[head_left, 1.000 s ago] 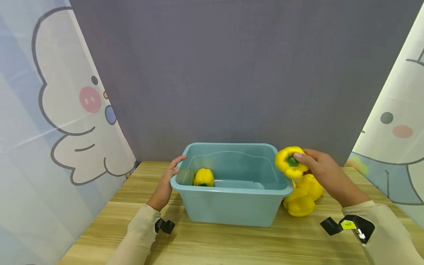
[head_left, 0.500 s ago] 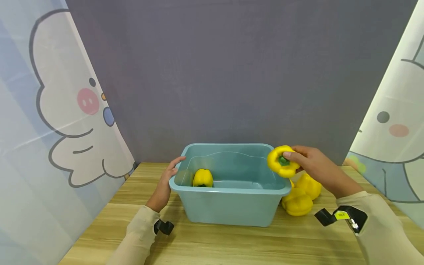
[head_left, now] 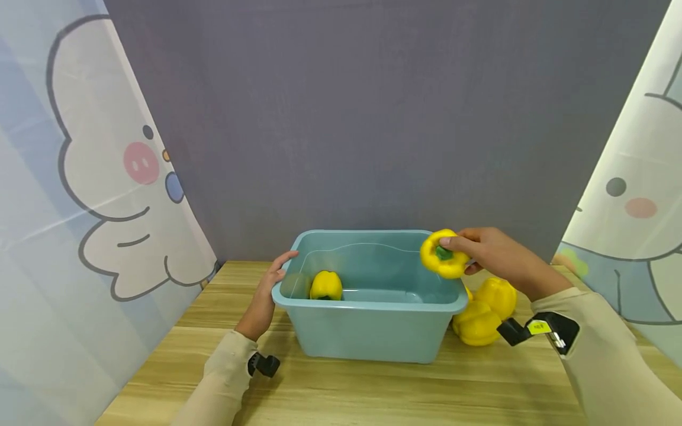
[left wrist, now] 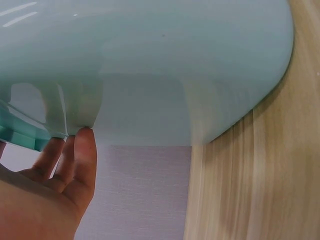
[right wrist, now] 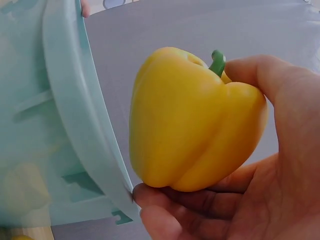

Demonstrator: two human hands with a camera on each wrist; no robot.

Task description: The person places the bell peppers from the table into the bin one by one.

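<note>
Pepper (right wrist: 195, 125) held near right rim (head_left: 460, 292) of open tub (head_left: 367, 334).

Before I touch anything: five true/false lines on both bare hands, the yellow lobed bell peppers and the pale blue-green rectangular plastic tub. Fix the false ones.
1. The right hand holds a green-stemmed yellow bell pepper. True.
2. The left hand touches the left end of the pale blue-green rectangular plastic tub. True.
3. Three peppers show inside the tub in the head view. False: one yellow pepper does, toward the left end.
4. The loose peppers outside the tub lie on its left. False: the loose yellow peppers are on its right, on the wood-grain table.
5. The held pepper's stem is hidden in both the head and right wrist views. False: it shows in both.
</note>
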